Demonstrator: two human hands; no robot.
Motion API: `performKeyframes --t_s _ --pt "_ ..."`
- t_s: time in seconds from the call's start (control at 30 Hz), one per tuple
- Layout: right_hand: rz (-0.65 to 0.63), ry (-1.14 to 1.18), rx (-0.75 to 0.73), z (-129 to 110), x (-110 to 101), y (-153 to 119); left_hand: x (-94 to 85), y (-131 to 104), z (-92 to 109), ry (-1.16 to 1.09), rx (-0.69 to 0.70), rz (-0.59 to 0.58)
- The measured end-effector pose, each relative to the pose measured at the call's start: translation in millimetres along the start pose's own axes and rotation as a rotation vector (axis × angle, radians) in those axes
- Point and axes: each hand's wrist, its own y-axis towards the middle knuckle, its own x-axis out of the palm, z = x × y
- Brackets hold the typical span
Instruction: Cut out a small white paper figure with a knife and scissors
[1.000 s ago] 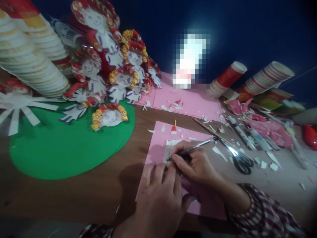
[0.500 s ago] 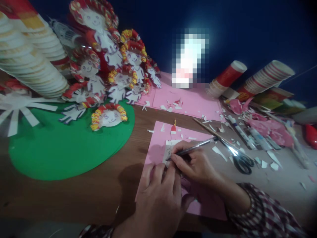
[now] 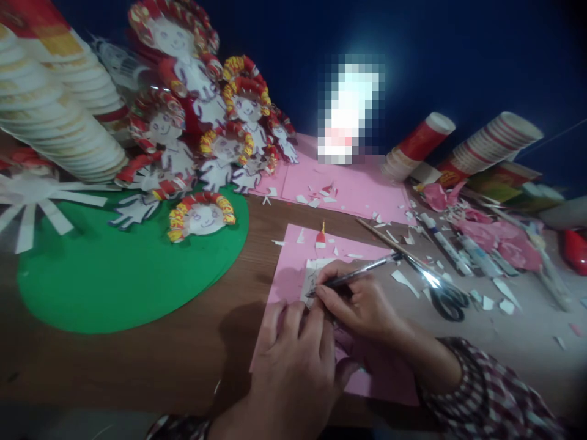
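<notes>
A black-tipped pen (image 3: 362, 269) is pinched in my right hand (image 3: 362, 299), its tip on a small white paper (image 3: 314, 269) with dark drawn lines. That paper lies on a pink sheet (image 3: 284, 275). My left hand (image 3: 293, 360) rests spread over the lower part of the white paper and the pink sheet, its fingertips near the pen tip. A small red and white piece with a yellow tip (image 3: 321, 237) lies on the sheet, above the white paper.
On the left are a green oval (image 3: 132, 281), paper figures (image 3: 206, 217) and stacked cups (image 3: 50, 116). Scissors (image 3: 449, 299), a wooden stick (image 3: 380, 232), markers (image 3: 443, 244), crumpled pink paper (image 3: 504, 241) and white scraps lie right. Another pink sheet (image 3: 358, 183) lies behind.
The pen tip and my right fingers have shifted very slightly. My left hand stays in the same place.
</notes>
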Motion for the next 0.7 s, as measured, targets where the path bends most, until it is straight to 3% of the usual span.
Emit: performKeyframes --t_s 0.4,0.53,0.7 --pt "0.021 -0.005 0.015 -1.4 0.3 -0.3 0.2 1.2 -0.9 -0.008 -0.002 0.025" --pt "0.027 0.163 0.088 -2.5 -3.0 -0.2 -0.4 0.7 -2.1 -0.005 -0.003 0.004" --pt "0.133 0.498 0.186 3.7 -7.5 -1.3 0.5 -1.5 -3.6 -0.011 -0.001 0.008"
